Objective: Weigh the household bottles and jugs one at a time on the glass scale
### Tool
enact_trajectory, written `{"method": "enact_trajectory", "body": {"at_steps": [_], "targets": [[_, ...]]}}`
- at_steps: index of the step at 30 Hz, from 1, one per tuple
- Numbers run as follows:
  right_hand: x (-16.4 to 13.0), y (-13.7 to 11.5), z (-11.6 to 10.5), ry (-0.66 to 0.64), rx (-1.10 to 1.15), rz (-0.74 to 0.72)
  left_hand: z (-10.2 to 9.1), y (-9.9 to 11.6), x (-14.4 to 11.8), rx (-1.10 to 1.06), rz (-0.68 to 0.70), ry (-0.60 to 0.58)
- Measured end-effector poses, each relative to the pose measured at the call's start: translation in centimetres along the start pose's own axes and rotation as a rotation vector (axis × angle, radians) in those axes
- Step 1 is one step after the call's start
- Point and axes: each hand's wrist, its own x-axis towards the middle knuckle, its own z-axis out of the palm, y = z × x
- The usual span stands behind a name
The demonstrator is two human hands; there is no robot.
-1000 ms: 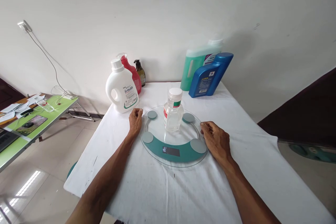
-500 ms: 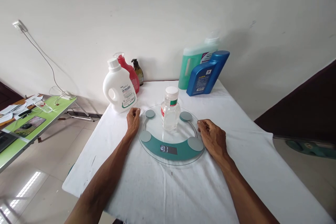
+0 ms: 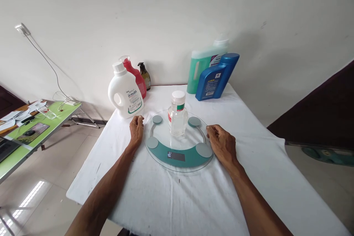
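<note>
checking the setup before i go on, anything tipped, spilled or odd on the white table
Nothing spilled. The clear plastic bottle with a white cap stands upright on the round glass scale. Only oddity: the blue jug at the back leans against the green jug.
</note>
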Motion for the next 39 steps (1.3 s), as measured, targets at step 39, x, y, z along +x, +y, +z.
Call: {"method": "enact_trajectory", "body": {"at_steps": [39], "targets": [[-0.1,-0.7,0.0,-0.007,-0.020,0.066,1.5,8.6,-3.5,-0.158,0.260,-0.146]]}}
